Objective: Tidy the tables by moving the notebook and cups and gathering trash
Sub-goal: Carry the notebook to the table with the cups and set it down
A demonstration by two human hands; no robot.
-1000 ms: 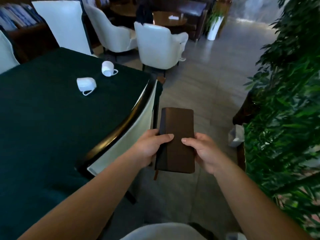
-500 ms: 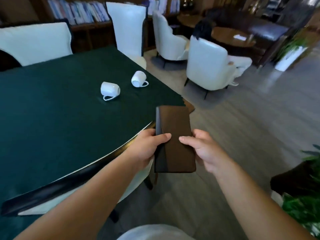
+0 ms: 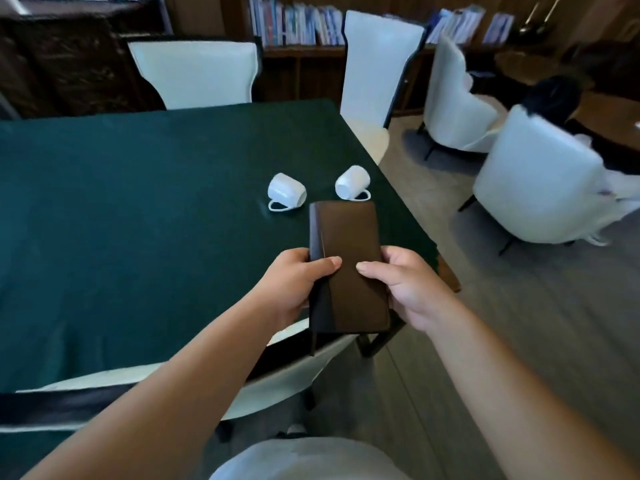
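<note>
Notebook [image 3: 348,268], brown, closed, held above near table [image 3: 121,220] edge. Left hand [image 3: 294,289] grip clamps spine side; right hand [image 3: 405,282] grip clamps opposite long edge; thumbs on cover. Judged light, stiff, smooth-covered; two-edge hold suits it. Two white cups [image 3: 286,192] on sides just beyond; likely fragile, best taken by body or handle.

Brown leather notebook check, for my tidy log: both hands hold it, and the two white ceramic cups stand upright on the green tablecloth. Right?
Not quite. The head view shows both white ceramic cups lying on their sides, not upright. Both hands do hold the brown leather notebook.
</note>
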